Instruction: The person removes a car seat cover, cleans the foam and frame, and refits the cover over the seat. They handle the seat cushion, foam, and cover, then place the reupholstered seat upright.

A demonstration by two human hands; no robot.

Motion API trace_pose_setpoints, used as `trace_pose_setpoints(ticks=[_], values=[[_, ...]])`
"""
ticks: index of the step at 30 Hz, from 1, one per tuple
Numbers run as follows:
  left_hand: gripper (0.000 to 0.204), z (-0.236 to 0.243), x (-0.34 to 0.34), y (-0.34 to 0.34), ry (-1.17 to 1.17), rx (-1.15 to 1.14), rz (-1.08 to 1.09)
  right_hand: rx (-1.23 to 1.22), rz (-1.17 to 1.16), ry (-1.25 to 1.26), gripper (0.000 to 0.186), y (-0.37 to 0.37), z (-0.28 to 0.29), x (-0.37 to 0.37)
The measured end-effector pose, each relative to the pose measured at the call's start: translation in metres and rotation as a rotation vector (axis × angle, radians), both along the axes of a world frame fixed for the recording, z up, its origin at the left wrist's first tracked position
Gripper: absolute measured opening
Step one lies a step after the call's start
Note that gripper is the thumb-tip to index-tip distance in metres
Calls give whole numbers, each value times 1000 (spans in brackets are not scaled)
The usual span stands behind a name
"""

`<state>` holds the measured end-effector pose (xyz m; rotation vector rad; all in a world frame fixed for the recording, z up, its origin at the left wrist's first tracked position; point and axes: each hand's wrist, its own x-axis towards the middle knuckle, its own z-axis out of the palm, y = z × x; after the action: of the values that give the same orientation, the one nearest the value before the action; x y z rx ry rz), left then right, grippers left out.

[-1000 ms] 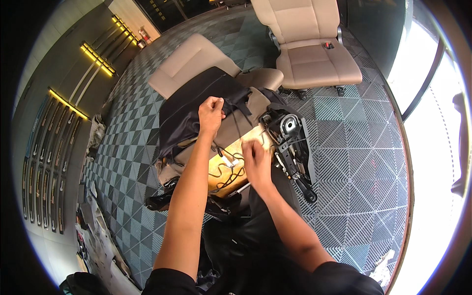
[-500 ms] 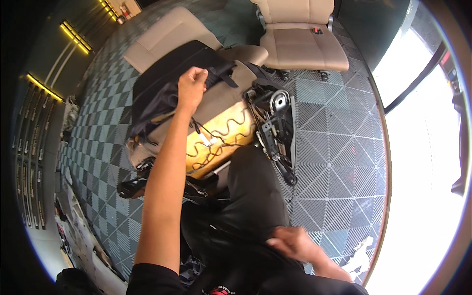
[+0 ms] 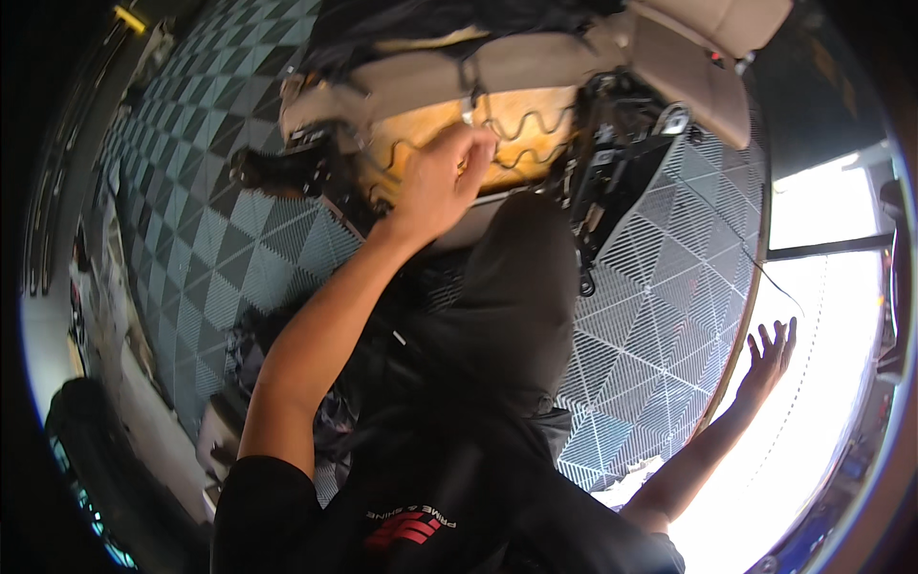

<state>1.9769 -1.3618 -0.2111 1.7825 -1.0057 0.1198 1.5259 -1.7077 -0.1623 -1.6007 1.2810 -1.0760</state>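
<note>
My left hand (image 3: 449, 172) is curled closed over the overturned seat's yellow foam (image 3: 516, 167) and dark wire springs (image 3: 531, 124), just below a small white piece (image 3: 468, 111); what its fingers hold, if anything, is hidden. The seat has a tan cover (image 3: 411, 81) with dark fabric (image 3: 354, 29) on top, and black metal rails (image 3: 612, 163) at its sides. My right hand (image 3: 770, 359) is stretched out to the right, fingers spread, near the end of a thin dark cord (image 3: 765, 275); I cannot tell if they touch. My dark-trousered knee (image 3: 516, 277) is against the seat.
A second tan seat (image 3: 688, 86) is at the upper right. The floor has grey patterned tiles (image 3: 650, 325). A bright opening (image 3: 813, 421) runs along the right edge. Long dark strips (image 3: 38, 239) and pale sheets (image 3: 134, 402) lie along the left.
My view has tilted down, so the seats appear higher. My right hand has left the seat, passed my leg and now reaches far right with spread fingers. My left hand has shifted down toward the springs.
</note>
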Motion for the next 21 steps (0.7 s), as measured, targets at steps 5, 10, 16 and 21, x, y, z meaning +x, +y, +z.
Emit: trace_pose_setpoints(ticks=[5,10,16,21], values=[[19,-124,-60,88,227,441,-67,-17,169,121,58,46,-15,53],[74,-212,-109,108,148,958,-273,-185,329,369,50,80,-18,93],[94,-269,-105,67,717,833,-152,-251,496,672,38,137,-49,119],[59,-306,-91,9,1644,-4,80,-363,388,851,38,157,-66,133]])
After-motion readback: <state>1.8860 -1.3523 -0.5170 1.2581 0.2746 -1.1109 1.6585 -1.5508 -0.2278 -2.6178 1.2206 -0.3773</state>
